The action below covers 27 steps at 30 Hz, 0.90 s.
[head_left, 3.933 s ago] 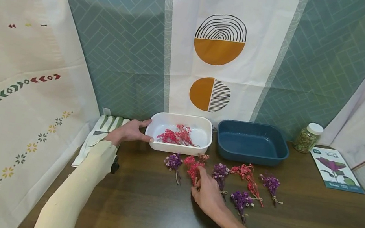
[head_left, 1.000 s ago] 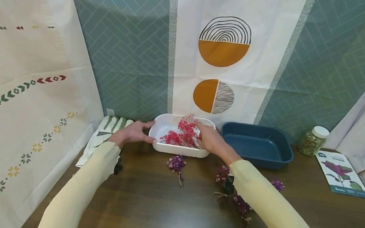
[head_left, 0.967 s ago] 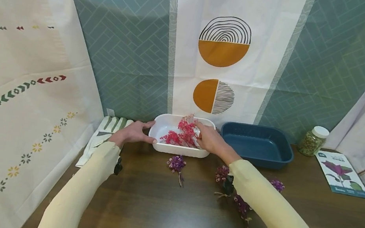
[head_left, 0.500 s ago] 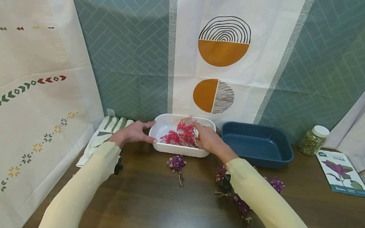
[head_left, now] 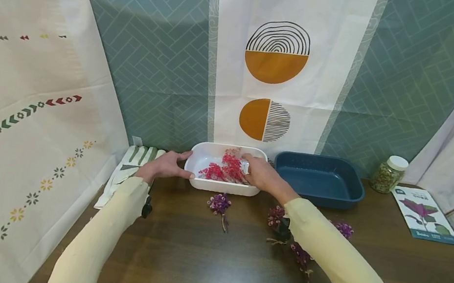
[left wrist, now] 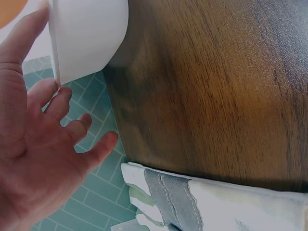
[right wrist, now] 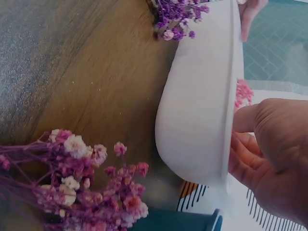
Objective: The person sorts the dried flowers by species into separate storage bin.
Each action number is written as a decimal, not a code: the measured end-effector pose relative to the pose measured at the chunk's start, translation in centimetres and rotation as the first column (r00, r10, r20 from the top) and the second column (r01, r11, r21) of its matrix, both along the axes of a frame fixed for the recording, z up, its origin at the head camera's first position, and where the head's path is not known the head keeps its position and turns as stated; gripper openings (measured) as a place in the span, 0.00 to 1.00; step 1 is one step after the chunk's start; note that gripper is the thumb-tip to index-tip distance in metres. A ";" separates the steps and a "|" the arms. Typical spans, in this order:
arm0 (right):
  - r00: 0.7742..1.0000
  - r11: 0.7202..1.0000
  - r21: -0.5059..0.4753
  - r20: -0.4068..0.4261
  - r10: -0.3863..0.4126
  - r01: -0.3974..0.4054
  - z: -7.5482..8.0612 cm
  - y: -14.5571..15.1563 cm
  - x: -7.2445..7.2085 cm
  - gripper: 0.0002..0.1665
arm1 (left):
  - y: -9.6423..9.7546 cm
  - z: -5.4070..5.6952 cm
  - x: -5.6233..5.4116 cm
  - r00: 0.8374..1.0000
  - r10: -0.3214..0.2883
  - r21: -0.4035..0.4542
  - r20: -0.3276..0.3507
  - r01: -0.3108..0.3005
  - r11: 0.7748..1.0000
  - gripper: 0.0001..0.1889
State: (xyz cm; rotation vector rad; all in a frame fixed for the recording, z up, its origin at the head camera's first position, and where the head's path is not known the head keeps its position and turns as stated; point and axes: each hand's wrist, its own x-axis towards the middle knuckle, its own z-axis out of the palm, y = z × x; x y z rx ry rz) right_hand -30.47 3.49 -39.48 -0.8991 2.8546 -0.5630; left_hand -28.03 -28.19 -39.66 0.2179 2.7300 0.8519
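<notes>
At the back of the table, my left hand (head_left: 167,164) holds the left end of the white dish (head_left: 225,187), thumb at the front corner and fingertips at the rim. My right hand (head_left: 264,173) reaches over the dish's right end, fingers curled at the stems of red dried flowers (head_left: 231,166). More red flowers (head_left: 212,173) lie inside on the left. In the right wrist view, the dish wall (right wrist: 202,110) hides most of those flowers and part of the fingertips. A purple dried flower bunch (head_left: 219,203) rests on the table in front of the dish.
A dark blue dish (head_left: 316,199) stands right of the white one. Several purple bunches (head_left: 302,258) lie near or partly under the right sleeve (head_left: 338,258). Behind are a lidded jar (head_left: 388,176) and a flower-printed packet (head_left: 426,216). Striped fabric (head_left: 129,165) lies at left.
My right hand has moved from a red bunch on the table to inside the white dish. The red flowers there have sunk slightly over the last second. My left hand stays on the dish.
</notes>
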 end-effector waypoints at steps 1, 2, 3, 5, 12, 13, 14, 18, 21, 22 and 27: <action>1.000 1.000 -0.013 0.010 -0.005 0.005 0.1 0.2 0.1 0.36 | 0.0 0.0 0.0 1.000 0.000 0.001 0.001 0.000 1.000 0.53; 1.000 0.999 -0.030 0.023 -0.012 0.013 0.3 0.5 0.3 0.36 | 0.0 0.0 0.0 1.000 0.003 0.004 0.002 -0.003 1.000 0.53; 0.999 0.999 -0.047 0.030 -0.014 0.015 0.5 0.8 0.4 0.36 | 0.0 0.0 0.0 1.000 0.004 0.008 0.004 -0.004 1.000 0.53; 1.000 0.997 -0.075 0.021 -0.012 0.014 0.7 1.3 0.7 0.35 | -0.1 0.0 -0.1 1.000 0.001 0.009 0.000 -0.001 1.000 0.53; 0.995 0.979 -0.201 -0.101 0.007 -0.028 2.1 3.2 2.2 0.32 | -0.1 -0.2 -0.3 1.000 -0.005 0.018 -0.006 0.005 1.000 0.53; 0.994 0.975 -0.220 -0.108 0.011 -0.035 2.3 3.5 2.4 0.32 | -0.2 -0.2 -0.2 1.000 -0.003 0.017 -0.005 0.003 1.000 0.53; 0.993 0.970 -0.238 -0.113 0.015 -0.042 2.5 3.7 2.6 0.32 | -0.1 -0.2 -0.2 1.000 -0.002 0.018 -0.003 0.002 1.000 0.53; 0.994 0.961 -0.274 -0.109 0.006 -0.036 3.3 4.9 3.5 0.32 | -0.1 -0.2 -0.1 1.000 0.005 0.008 0.007 -0.005 1.000 0.54; 0.995 0.960 -0.279 -0.100 -0.011 -0.017 3.6 5.8 4.2 0.33 | -0.1 -0.2 -0.1 1.000 0.009 0.000 0.008 -0.009 1.000 0.54; 0.995 0.961 -0.278 -0.095 -0.016 -0.011 3.7 6.1 4.4 0.33 | -0.1 -0.2 -0.1 1.000 0.009 -0.003 0.007 -0.009 1.000 0.54; 0.997 0.962 -0.274 -0.075 -0.031 0.010 3.7 7.9 6.0 0.33 | -0.1 -0.2 -0.2 1.000 0.009 -0.006 0.013 -0.009 1.000 0.53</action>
